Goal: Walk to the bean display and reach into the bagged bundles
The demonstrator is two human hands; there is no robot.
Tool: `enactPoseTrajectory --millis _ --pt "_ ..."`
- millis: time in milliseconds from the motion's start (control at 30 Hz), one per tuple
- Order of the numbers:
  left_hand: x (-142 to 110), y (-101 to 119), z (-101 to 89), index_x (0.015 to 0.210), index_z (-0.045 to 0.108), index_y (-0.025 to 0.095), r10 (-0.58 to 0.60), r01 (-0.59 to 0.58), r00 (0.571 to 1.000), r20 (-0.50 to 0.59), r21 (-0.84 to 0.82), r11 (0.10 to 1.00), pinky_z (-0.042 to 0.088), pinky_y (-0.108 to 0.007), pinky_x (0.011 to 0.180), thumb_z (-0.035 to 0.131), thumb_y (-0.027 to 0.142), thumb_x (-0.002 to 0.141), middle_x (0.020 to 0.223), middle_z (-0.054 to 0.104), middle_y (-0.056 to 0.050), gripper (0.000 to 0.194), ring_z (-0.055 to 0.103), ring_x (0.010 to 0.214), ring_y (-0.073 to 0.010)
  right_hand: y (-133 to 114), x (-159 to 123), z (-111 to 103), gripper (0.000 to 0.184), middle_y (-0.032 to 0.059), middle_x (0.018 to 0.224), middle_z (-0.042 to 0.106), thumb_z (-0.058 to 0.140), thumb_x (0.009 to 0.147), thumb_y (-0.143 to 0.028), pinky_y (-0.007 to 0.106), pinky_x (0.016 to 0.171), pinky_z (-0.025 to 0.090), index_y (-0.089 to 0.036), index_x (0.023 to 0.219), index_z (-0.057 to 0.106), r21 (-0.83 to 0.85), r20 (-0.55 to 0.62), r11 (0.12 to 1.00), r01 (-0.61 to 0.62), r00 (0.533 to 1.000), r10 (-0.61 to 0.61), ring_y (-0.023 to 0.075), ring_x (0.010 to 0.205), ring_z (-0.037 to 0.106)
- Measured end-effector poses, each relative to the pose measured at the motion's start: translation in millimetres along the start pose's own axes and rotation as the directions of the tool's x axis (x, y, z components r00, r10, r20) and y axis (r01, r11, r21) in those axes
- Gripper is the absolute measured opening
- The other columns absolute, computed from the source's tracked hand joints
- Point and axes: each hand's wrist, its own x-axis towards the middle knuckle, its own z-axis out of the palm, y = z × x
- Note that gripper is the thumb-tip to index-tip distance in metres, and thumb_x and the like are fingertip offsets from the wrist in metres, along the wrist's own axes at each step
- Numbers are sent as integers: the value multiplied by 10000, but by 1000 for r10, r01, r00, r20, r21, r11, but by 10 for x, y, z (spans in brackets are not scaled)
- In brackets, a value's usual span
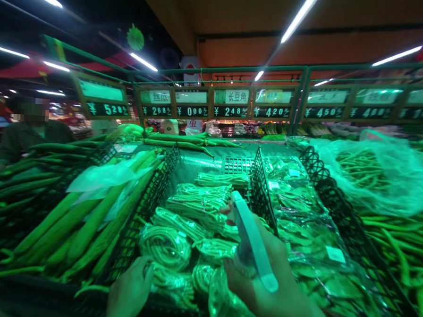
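Long green loofah gourds fill the left black mesh bin, clear-wrapped flat green pods the right one. Thin plastic bag of green beans sits far right. Digital price signs hang above; a person stands far left.

Your left hand and right hand are both bare, with no gloves or rings showing; a dark sleeve edge shows at your right wrist.

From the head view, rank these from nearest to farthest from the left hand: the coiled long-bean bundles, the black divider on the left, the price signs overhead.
1. Coiled long-bean bundles: touching the left hand, just right of it.
2. Black divider: runs up and away, above the hand.
3. Price signs: far back, along the green rail over the bins.
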Motion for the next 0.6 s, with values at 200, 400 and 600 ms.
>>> enactPoseTrajectory --millis 200,400,600 --pt "-1 6 -8 1166 540 196 -23 23 1000 7 19 1000 436 -385 818 221 369 937 1146 698 -133 429 659 1070 -327 47 -55 -8 655 -15 984 597 573 775 -100 185 584 518 -342 1354 385 -40 -26 999 -4 1000 3 67 587 504" --pt "17 25 -26 1160 518 194 -33 33 998 46 2 999 425 -406 856 170 389 938 1166 678 -150 456 641 1086 -342 142 -130 -142 537 -52 757 562 624 843 -245 277 672 552 -321 1340 435 -74 -112 997 -34 993 25 102 525 515" --pt "97 -118 48 1129 513 226 -34 36 996 81 -18 999 416 -384 892 193 405 929 1173 682 -116 417 643 1069 -303 97 -144 -387 491 -79 549 493 668 782 -214 301 798 540 -284 1248 530 -194 -325 973 -123 944 54 189 762 663"
